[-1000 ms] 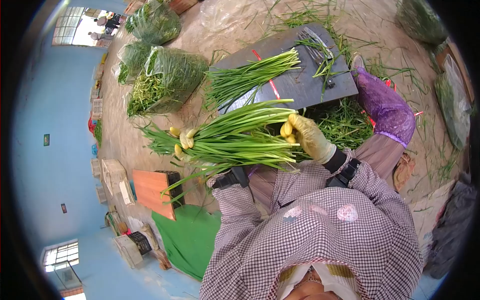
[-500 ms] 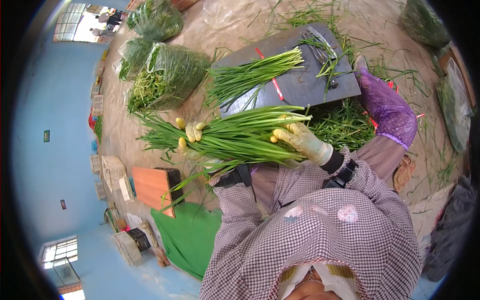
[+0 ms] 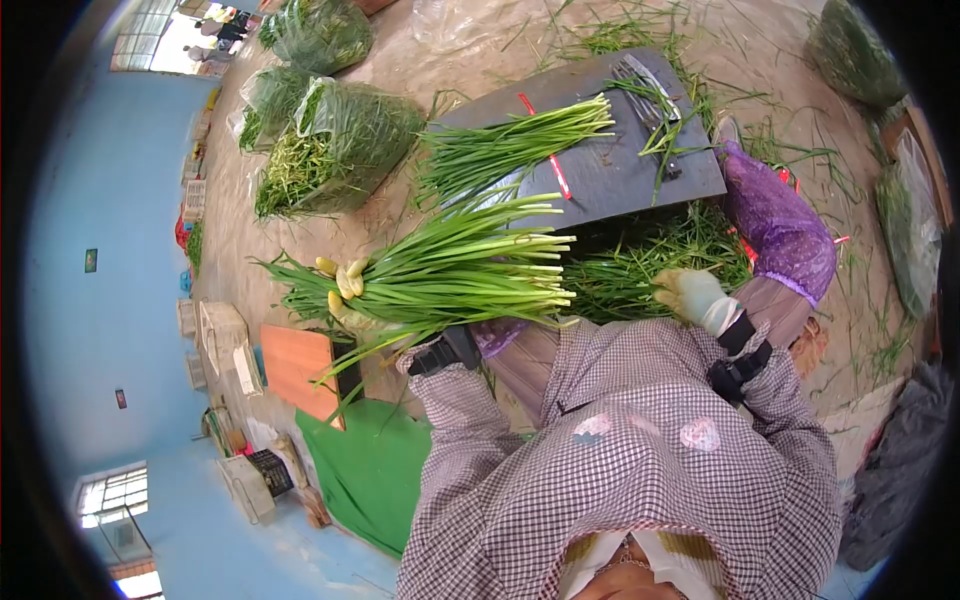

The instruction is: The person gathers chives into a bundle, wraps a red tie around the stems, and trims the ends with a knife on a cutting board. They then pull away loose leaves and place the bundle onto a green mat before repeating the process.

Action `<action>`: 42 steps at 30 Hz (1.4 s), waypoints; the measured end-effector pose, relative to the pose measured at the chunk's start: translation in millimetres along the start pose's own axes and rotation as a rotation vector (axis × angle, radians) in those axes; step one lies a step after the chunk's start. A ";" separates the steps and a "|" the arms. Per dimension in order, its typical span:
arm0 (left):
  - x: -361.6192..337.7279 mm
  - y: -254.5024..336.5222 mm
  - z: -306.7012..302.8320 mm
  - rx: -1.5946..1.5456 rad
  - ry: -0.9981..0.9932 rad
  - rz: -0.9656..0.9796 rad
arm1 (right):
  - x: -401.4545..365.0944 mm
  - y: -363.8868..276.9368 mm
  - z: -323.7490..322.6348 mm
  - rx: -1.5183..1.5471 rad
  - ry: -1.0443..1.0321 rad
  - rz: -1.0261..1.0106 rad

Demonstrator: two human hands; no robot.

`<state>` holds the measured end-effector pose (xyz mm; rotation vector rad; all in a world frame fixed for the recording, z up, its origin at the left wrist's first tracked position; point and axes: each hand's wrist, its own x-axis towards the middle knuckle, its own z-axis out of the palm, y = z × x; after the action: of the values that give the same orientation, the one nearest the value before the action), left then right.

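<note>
My left hand (image 3: 350,292), in a yellowish glove, is closed around the leafy part of a big bunch of garlic chives (image 3: 470,262). The pale stem ends fan out to the right, and the leaf tips trail to the left. My right hand (image 3: 692,298), also gloved, is apart from the bunch, over loose green leaves (image 3: 640,262) by my lap. Its fingers are slightly bent and loose, with nothing visible in them. Beyond the bunch, another pile of garlic chives (image 3: 515,145) lies on a dark board (image 3: 600,185), across red strips.
Clear plastic bags of greens (image 3: 350,150) stand on the floor at the far left. A long metal blade-like tool (image 3: 650,105) lies on the board's right end. An orange-brown board (image 3: 297,370) and a green sheet (image 3: 370,465) are at the near left. More bags (image 3: 908,220) sit at right.
My right hand has let go of the stem ends and drawn back to the right. The stems have spread apart, and my left hand has shifted slightly left with the bunch.
</note>
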<state>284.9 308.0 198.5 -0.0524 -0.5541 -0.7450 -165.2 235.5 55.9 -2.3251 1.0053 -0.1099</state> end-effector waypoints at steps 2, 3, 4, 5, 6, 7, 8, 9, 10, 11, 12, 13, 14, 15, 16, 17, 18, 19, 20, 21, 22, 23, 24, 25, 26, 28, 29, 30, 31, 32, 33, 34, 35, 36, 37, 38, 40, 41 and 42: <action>-3.4 -11.5 14.6 0.043 -0.028 -0.063 | 9.9 -66.2 -44.6 0.206 0.031 -0.017; -4.5 -16.2 18.4 0.078 -0.043 -0.077 | 15.0 -88.4 -50.8 0.170 0.134 -0.049; -4.0 -18.6 20.8 0.114 -0.061 -0.093 | 20.7 -105.1 -60.2 0.161 0.262 -0.080; -2.8 -18.4 13.7 0.058 -0.075 -0.096 | 25.3 -119.4 -70.0 0.150 0.389 -0.110; -0.8 -19.0 10.5 0.044 -0.115 -0.124 | 30.5 -130.5 -75.0 0.138 0.515 -0.137; 1.4 -20.6 9.3 0.028 -0.154 -0.153 | 40.5 -137.5 -77.8 0.133 0.567 -0.140; 1.7 -22.1 8.2 0.010 -0.192 -0.181 | 51.5 -138.8 -80.4 0.125 0.619 -0.144; 0.9 -24.8 11.5 0.033 -0.183 -0.192 | 63.9 -134.6 -70.6 0.189 0.673 -0.207; -0.7 -26.4 14.9 0.057 -0.175 -0.202 | 71.6 -131.9 -62.8 0.243 0.583 -0.204; -1.7 -28.5 18.3 0.076 -0.167 -0.213 | 78.2 -131.3 -57.7 0.296 0.491 -0.202; -2.7 -30.3 21.3 0.096 -0.159 -0.224 | 83.8 -132.7 -52.4 0.350 0.397 -0.201; -4.1 -32.5 23.8 0.111 -0.151 -0.238 | 89.1 -138.9 -50.6 0.331 0.368 -0.210; -4.7 -35.0 25.8 0.129 -0.147 -0.258 | 90.4 -144.2 -49.9 0.451 0.355 -0.230; -5.2 -37.9 28.5 0.146 -0.143 -0.277 | 87.7 -153.9 -56.7 0.571 0.341 -0.246; -6.1 -39.9 28.4 0.160 -0.146 -0.283 | 83.3 -163.2 -66.8 0.693 0.325 -0.262; -7.4 -40.9 27.9 0.174 -0.148 -0.289 | 74.4 -173.7 -88.5 0.811 0.275 -0.303; -8.0 -40.4 27.3 0.189 -0.148 -0.294 | 62.6 -175.9 -107.6 0.913 0.258 -0.336; -8.7 -36.2 21.1 0.215 -0.150 -0.274 | 48.7 -171.5 -124.6 1.014 0.240 -0.370; -9.0 -31.9 16.8 0.196 -0.139 -0.256 | 37.9 -164.2 -134.0 1.113 0.221 -0.406; -8.8 -28.3 12.8 0.175 -0.131 -0.237 | 29.5 -153.4 -137.8 1.181 0.154 -0.365; -8.0 -24.2 8.7 0.152 -0.123 -0.217 | 22.0 -140.4 -140.5 1.245 0.088 -0.322; -7.6 -18.2 4.0 0.150 -0.098 -0.197 | 21.5 -123.9 -130.4 1.287 -0.054 -0.256; -8.3 -17.6 4.2 0.135 -0.090 -0.172 | 26.7 -107.2 -111.6 1.063 -0.128 -0.147; -8.8 -17.8 5.1 0.121 -0.080 -0.151 | 26.9 -96.8 -92.8 0.797 -0.102 -0.041; -8.6 -18.2 5.6 0.107 -0.070 -0.135 | 25.7 -91.3 -72.0 0.534 -0.072 0.064; -7.5 -18.3 2.5 0.127 -0.083 -0.156 | 27.6 -98.8 -51.4 0.605 0.333 -0.047; -7.8 -21.8 4.4 0.113 -0.096 -0.174 | 34.6 -108.4 -54.3 0.557 0.449 -0.095; -8.0 -24.6 6.4 0.101 -0.113 -0.192 | 42.3 -119.3 -57.3 0.508 0.566 -0.145; -7.9 -27.5 7.4 0.109 -0.117 -0.203 | 49.5 -127.4 -59.1 0.558 0.576 -0.088; -8.1 -30.2 8.7 0.118 -0.122 -0.214 | 57.0 -127.5 -57.0 0.533 0.477 -0.079; -8.4 -33.1 9.7 0.126 -0.126 -0.224 | 66.9 -124.7 -51.3 0.505 0.378 -0.070; -9.2 -38.7 16.5 0.132 -0.127 -0.231 | 75.0 -124.0 -46.8 0.476 0.276 -0.061; -11.3 -43.1 22.9 0.137 -0.126 -0.235 | 80.4 -124.9 -41.9 0.560 0.172 -0.018; -12.5 -45.6 28.2 0.144 -0.123 -0.237 | 84.4 -126.4 -35.8 0.486 0.217 -0.049; -12.8 -45.4 29.2 0.156 -0.129 -0.242 | 88.1 -128.2 -30.0 0.412 0.261 -0.080; -12.3 -45.1 29.7 0.169 -0.135 -0.249 | 90.9 -129.0 -24.8 0.339 0.305 -0.111; -11.3 -43.3 27.7 0.184 -0.162 -0.273 | 90.6 -138.5 -36.6 0.405 0.343 -0.222; -10.7 -41.6 24.6 0.185 -0.182 -0.293 | 88.0 -143.7 -42.8 0.500 0.311 -0.236; -9.8 -40.9 22.6 0.184 -0.202 -0.314 | 83.6 -150.5 -54.7 0.594 0.280 -0.249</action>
<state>241.8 289.2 207.0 0.1345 -0.8337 -0.9969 -26.1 231.8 171.3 -1.8936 0.6779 -0.7453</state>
